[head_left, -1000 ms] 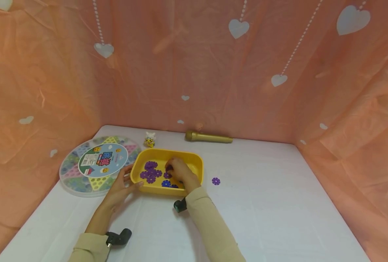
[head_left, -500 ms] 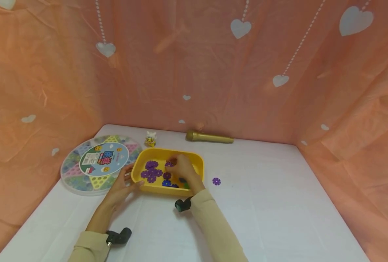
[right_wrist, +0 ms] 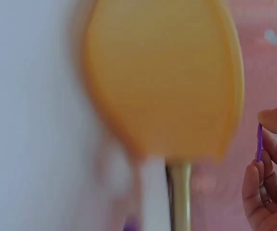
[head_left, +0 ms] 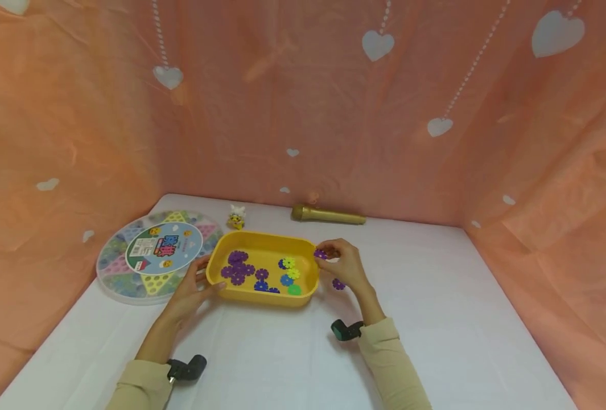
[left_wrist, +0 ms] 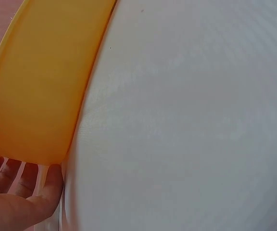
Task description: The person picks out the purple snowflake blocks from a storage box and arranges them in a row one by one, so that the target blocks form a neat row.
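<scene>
My right hand [head_left: 347,266] pinches a purple snowflake disc [head_left: 320,254] just beyond the right rim of a yellow plastic tray [head_left: 277,299]. In the right wrist view the disc [right_wrist: 259,142] shows edge-on between thumb and fingers. Another purple snowflake disc [head_left: 338,284] lies on the table below that hand. My left hand [head_left: 187,296] rests against the tray's left end, thumb at the front corner and fingers spread along the outside. Inside the tray, a cluster of purple discs [head_left: 238,267] lies at left, with blue discs [head_left: 260,286] at the front and yellow-green discs [head_left: 293,273] at right.
A round Chinese checkers set [head_left: 164,247] lies left of the tray, close to my left hand. Behind the tray stand a small white-and-yellow figurine [head_left: 236,217] and, lying flat, a gold microphone [head_left: 328,215]. Pink curtains enclose the white table [head_left: 410,296].
My right hand has lifted a purple disc out of the tray and carried it right, past the rim. The yellow-green and green discs it covered now show. My left hand stays put.
</scene>
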A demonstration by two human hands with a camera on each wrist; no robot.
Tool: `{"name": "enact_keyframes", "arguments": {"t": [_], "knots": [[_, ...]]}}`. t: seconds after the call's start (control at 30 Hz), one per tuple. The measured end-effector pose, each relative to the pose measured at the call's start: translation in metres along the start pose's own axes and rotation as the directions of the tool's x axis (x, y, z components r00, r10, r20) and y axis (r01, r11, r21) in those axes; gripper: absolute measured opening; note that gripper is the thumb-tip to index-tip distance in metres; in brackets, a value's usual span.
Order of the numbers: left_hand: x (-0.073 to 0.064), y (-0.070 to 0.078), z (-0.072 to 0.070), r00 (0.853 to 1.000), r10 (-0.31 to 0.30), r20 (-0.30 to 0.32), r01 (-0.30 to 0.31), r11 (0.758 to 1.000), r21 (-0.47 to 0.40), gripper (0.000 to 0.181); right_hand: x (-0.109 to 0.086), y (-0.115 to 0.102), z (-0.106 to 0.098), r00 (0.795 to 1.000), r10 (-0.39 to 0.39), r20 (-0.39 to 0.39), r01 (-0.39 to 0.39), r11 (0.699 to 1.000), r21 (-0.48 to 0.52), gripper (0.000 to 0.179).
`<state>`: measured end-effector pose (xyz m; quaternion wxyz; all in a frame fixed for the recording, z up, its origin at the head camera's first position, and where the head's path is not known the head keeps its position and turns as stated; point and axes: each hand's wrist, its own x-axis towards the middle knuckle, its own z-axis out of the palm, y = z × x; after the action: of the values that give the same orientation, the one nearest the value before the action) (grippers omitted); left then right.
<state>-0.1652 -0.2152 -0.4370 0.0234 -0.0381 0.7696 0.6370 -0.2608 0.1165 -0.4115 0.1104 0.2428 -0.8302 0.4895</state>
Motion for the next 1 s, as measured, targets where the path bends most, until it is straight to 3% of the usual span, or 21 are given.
{"name": "enact_keyframes", "arguments": {"t": [0.17, 0.37, 0.57, 0.87, 1.0], "knots": [[0.0, -0.002, 0.001, 1.0, 0.015, 0.005, -0.015, 1.0, -0.021, 0.084, -0.023, 0.028, -0.033, 0.998, 0.051, -0.046, -0.055, 0.994, -0.095, 0.026], [0.001, -0.003, 0.002, 1.0, 0.004, 0.001, -0.004, 1.0, -0.02, 0.083, -0.038, 0.042, -0.053, 0.993, 0.101, -0.061, -0.109, 0.984, -0.138, 0.027], [0.001, -0.002, 0.002, 1.0, -0.026, -0.013, 0.026, 1.0, 0.012, 0.085, -0.044, 0.052, -0.058, 0.989, 0.137, -0.048, -0.143, 0.973, -0.181, 0.025], [0.002, -0.002, 0.003, 1.0, -0.01, -0.007, 0.01, 1.0, 0.01, 0.083, -0.057, 0.065, -0.055, 0.961, 0.273, 0.035, -0.26, 0.944, -0.204, 0.024], [0.001, -0.002, 0.003, 1.0, 0.004, -0.002, -0.004, 1.0, 0.003, 0.083, -0.06, 0.066, -0.052, 0.958, 0.28, 0.055, -0.264, 0.942, -0.205, 0.023]]}}
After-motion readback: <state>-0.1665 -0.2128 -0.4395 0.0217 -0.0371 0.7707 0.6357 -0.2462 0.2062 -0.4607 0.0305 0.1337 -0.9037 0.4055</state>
